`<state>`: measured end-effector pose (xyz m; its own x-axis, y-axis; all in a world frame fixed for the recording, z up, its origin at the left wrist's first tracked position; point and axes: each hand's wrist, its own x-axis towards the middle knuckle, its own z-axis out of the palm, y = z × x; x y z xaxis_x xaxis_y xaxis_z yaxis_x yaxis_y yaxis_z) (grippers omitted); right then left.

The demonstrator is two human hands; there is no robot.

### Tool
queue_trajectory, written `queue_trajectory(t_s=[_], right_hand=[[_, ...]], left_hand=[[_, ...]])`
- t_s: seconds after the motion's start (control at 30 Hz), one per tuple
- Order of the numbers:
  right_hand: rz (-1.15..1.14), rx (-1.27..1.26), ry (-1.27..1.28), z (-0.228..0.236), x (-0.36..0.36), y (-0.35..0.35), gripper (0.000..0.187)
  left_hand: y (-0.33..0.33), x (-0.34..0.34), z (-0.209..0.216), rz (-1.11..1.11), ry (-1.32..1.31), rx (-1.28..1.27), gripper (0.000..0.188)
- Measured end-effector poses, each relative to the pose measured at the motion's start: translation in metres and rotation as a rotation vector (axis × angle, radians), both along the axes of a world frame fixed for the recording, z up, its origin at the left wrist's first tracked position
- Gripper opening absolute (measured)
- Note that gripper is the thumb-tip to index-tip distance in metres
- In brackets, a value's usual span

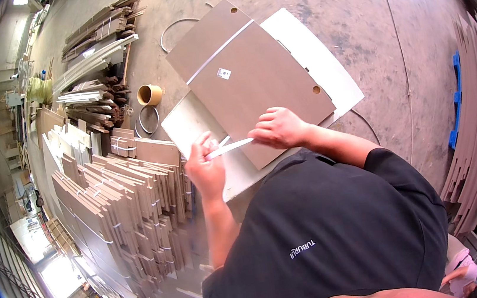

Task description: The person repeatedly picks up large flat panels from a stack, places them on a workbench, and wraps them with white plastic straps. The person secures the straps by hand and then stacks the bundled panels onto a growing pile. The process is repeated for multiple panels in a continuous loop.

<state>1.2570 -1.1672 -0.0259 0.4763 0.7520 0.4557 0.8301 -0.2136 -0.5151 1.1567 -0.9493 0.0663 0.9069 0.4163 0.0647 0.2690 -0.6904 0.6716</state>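
Observation:
A stack of brown panels [264, 68] lies on a larger white board [322, 55] in front of me. One white strap [220, 51] crosses the far part of the stack, beside a small square label [224, 74]. Over the near left corner, a white strapping band [231, 147] stretches between my hands. My left hand [203, 159] pinches one stretch of it with the fingers closed. My right hand [278, 129] is closed around the other stretch, close to the top panel's near edge. The underside of the panels is hidden.
At left stand many strapped brown panels [130, 192], close to my left arm. Beyond them are a cardboard tube [149, 94], a loop of strap [147, 120] and piled boards [94, 62]. Long brown panels [475, 114] and a blue pallet [454, 101] line the right. Another person [460, 265] is behind me.

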Motion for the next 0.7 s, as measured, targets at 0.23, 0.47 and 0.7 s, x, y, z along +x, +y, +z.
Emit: queue_trajectory(t_s=[0.23,0.47,0.7], right_hand=[[-0.576,-0.356,-0.056,-0.115,0.057,-0.140,0.017],[-1.125,-0.297,0.321,-0.175,0.109,-0.236,0.025],[-1.270,0.067,0.619,-0.249,0.163,-0.208,0.024]], left_hand=[[0.080,-0.024,-0.011,0.445,-0.431,-0.537,0.023],[0.092,-0.042,-0.018,0.541,-0.435,-0.566,0.023],[0.066,-0.014,-0.014,0.379,-0.393,-0.573,0.029]])
